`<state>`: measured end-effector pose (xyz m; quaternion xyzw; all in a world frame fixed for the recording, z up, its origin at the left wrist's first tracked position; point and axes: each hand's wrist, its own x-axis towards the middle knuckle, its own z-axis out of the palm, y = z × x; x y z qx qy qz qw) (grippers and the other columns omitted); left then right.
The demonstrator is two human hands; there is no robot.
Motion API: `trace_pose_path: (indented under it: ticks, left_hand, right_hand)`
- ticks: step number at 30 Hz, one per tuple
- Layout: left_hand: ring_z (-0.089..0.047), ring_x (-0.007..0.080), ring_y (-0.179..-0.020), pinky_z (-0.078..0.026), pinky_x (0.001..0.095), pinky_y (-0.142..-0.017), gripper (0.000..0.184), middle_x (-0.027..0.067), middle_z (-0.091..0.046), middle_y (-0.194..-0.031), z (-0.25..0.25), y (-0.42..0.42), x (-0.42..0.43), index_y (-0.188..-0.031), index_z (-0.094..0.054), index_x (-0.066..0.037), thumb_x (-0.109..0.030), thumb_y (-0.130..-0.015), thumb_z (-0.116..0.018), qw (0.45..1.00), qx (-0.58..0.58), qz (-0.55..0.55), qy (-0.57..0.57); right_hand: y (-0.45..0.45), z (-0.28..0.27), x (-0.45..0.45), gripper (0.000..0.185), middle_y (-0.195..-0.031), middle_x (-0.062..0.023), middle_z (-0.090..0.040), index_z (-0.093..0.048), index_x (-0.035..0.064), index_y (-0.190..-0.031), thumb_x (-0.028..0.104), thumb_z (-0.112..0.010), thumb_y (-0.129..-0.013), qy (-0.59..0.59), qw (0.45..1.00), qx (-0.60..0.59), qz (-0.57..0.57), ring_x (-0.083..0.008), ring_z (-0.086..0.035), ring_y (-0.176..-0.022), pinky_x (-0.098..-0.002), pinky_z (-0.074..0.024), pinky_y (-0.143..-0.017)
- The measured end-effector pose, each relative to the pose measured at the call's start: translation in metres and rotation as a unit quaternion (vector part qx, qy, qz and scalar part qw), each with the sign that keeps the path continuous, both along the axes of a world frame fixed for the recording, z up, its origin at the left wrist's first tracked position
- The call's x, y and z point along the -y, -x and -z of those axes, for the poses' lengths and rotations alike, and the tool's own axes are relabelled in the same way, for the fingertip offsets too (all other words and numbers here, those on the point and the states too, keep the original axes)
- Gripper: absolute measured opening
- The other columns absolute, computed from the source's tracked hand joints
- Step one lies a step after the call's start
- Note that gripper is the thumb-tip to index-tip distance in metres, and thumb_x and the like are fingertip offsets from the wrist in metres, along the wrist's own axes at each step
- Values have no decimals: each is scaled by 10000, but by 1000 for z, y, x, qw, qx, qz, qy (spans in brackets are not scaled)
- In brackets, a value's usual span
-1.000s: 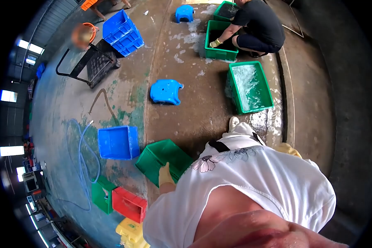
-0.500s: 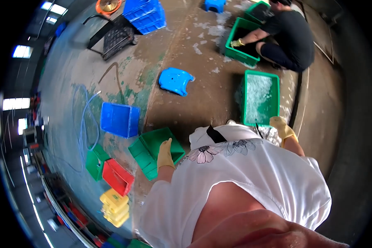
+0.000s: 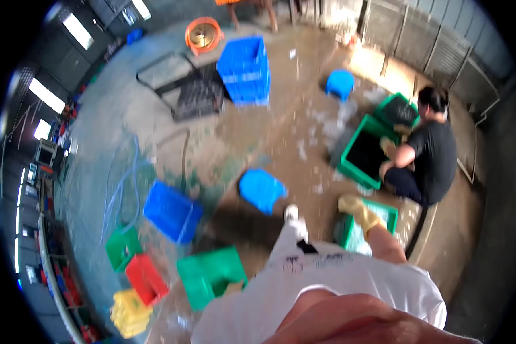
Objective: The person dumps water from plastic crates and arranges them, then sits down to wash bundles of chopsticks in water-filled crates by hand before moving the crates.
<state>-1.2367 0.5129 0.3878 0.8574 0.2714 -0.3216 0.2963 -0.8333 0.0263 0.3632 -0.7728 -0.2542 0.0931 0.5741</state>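
My right hand [image 3: 360, 211], in a yellow rubber glove, is held out over the green tub of foamy water [image 3: 391, 215]. Its fingers point left, loosely stretched, and nothing shows in them. Only a piece of my gloved left hand [image 3: 233, 288] appears beside my shirt, against the green bin [image 3: 203, 275]; its fingers are hidden. In front of my outstretched foot lies a blue plastic stool [image 3: 261, 189].
A person [image 3: 430, 155] in dark clothes crouches at right, gloved hands at a green tub [image 3: 355, 146]. Left are a blue bin [image 3: 172, 211], red bin [image 3: 145, 280], yellow containers [image 3: 130, 314] and a hose [image 3: 136, 178]. Farther back: stacked blue crates [image 3: 243, 77], a cart [image 3: 198, 97], a fan [image 3: 203, 35].
My view has tilted up and one foot has come forward. The right hand has swung from the tub's right edge to over the tub. The left hand is now mostly hidden.
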Motion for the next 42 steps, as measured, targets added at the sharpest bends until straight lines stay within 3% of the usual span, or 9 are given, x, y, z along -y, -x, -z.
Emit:
trace_pose_path:
  ticks: [2,5,8,16,24,29,35,36,42]
  left_hand:
    - [-572,408,-1187,-431,446,-1026,465,258,-617,-1255,13,-55,-22,-1228,-623,2,-361,-959,-514,1000,8,-22,0]
    - [-571,408,-1191,-425,452,-1032,497,259,-623,-1246,19,-145,-59,-1201,-642,8,-402,-954,-507,999,30,-40,-9]
    - [-569,409,-1196,-419,459,-1039,533,260,-630,-1236,15,-225,-97,-1174,-661,14,-442,-949,-500,996,65,-56,-17]
    - [-544,366,-1274,-396,444,-1079,622,234,-615,-1307,5,-471,-178,-1248,-646,7,-518,-932,-542,994,80,-68,-22]
    - [-535,269,-1270,-379,390,-1090,565,158,-601,-1352,-75,-686,-111,-1325,-584,20,-407,-956,-595,915,223,-268,203]
    - [-466,264,-1361,-351,393,-1130,557,172,-578,-1363,-18,-773,-117,-1369,-531,-19,-372,-954,-648,855,104,-448,240]
    - [-483,321,-1346,-362,442,-1130,631,227,-555,-1383,54,-784,-127,-1384,-517,0,-425,-934,-640,995,-49,-88,-4]
    - [-486,324,-1342,-363,442,-1129,634,229,-557,-1381,45,-790,-117,-1380,-520,2,-431,-932,-638,995,-47,-86,-8]
    - [-500,342,-1320,-371,443,-1120,656,238,-566,-1366,34,-834,-100,-1359,-539,12,-466,-919,-627,990,-64,-127,-21]
  right_hand:
    - [-15,15,-20,295,-888,-60,-688,-694,-32,-1004,221,-755,-866,-125,916,-367,102,-163,-646,-829,-320,-521,-789]
    - [-49,13,0,282,-829,-94,-679,-719,10,-935,280,-643,-911,171,961,-216,0,-171,-645,-818,-323,-518,-744]
    - [-97,128,30,324,-864,-130,-690,-724,7,-964,300,-592,-931,577,782,35,-235,-189,-672,-829,-328,-524,-726]
    - [-61,94,62,309,-794,-96,-687,-716,35,-962,323,-616,-912,94,883,-422,183,-215,-657,-709,-376,-517,-670]
    - [-112,69,115,244,-823,-131,-693,-685,71,-1023,261,-589,-906,420,806,-403,105,-295,-667,-768,-417,-526,-698]
    - [-257,87,139,227,-840,-152,-696,-667,93,-1061,223,-571,-902,530,806,-263,-16,-344,-673,-806,-442,-532,-716]
    - [-571,55,48,275,-891,-224,-682,-670,55,-1042,283,-560,-935,387,911,-78,119,-407,-651,-874,-493,-505,-768]
    - [-629,89,50,335,-927,-235,-682,-672,42,-1063,340,-604,-927,441,866,233,-32,-419,-640,-907,-480,-497,-800]
    - [-854,-95,-200,581,-1308,-157,-634,-608,39,-1315,507,-599,-970,170,977,-115,64,-241,-561,-1238,-353,-424,-1050]
